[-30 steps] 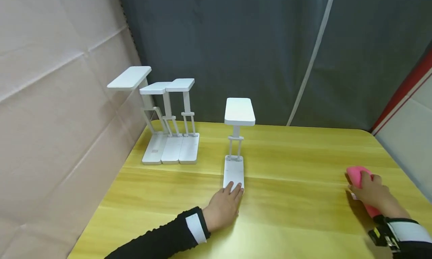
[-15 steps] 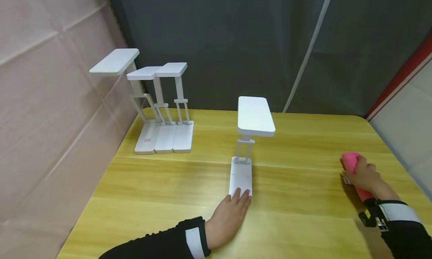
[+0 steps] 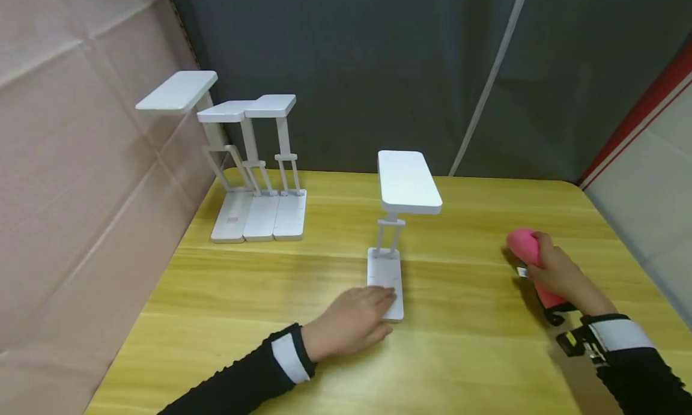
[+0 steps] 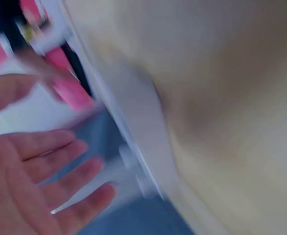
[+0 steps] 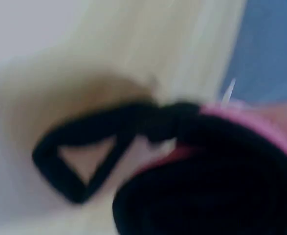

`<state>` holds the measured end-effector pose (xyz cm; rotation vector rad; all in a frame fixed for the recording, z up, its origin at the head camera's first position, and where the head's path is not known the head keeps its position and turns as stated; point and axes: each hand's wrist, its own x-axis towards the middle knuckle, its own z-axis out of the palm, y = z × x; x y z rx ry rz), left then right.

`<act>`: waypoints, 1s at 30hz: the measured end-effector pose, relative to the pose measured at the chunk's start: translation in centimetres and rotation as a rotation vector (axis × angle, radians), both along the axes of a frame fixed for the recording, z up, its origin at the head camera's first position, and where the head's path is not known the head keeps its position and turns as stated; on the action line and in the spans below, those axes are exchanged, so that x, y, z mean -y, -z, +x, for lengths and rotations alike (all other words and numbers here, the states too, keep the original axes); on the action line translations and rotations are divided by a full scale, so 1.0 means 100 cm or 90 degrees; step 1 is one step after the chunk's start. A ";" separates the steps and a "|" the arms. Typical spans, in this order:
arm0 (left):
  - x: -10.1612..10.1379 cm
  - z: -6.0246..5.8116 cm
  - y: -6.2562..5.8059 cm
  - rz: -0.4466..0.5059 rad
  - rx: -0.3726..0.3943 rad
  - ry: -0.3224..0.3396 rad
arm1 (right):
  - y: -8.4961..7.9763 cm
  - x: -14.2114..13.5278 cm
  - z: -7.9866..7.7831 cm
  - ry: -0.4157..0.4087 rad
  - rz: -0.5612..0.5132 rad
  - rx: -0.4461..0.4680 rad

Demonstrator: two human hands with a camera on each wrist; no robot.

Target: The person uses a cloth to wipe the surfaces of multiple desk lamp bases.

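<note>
A white folding phone stand (image 3: 409,182) stands upright mid-table, its top plate raised on an arm. My left hand (image 3: 350,320) reaches over the near end of its base, palm down with fingers stretched out; the left wrist view shows the same hand (image 4: 40,176) with spread fingers holding nothing. To the right, my right hand (image 3: 564,274) grips a long pink pouch (image 3: 523,245) with a white tag and a black near end. A black strap loop (image 5: 79,134) and the dark end of the pouch fill the right wrist view, where the fingers are mostly hidden.
Several similar white phone stands (image 3: 289,214) are lined up side by side at the table's back left. A pale cloth wall (image 3: 97,181) borders the left, and a dark grey curtain (image 3: 335,72) hangs behind the wooden table (image 3: 465,367).
My left hand has shifted from fingertips on the base's near end to lying across it sideways. My right hand has moved left with the pink pouch. The head view has also shifted.
</note>
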<state>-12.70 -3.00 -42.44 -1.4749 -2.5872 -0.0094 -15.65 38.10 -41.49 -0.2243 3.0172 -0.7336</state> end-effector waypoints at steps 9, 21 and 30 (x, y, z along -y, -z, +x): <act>0.019 -0.070 0.002 0.008 0.191 -0.087 | -0.022 0.132 0.004 -0.349 -0.042 -0.022; 0.016 -0.072 0.016 -0.007 0.247 -0.100 | 0.012 0.179 -0.008 -0.339 0.085 -0.115; 0.015 -0.074 0.016 -0.036 0.257 -0.124 | 0.013 0.178 0.017 -0.378 0.067 -0.081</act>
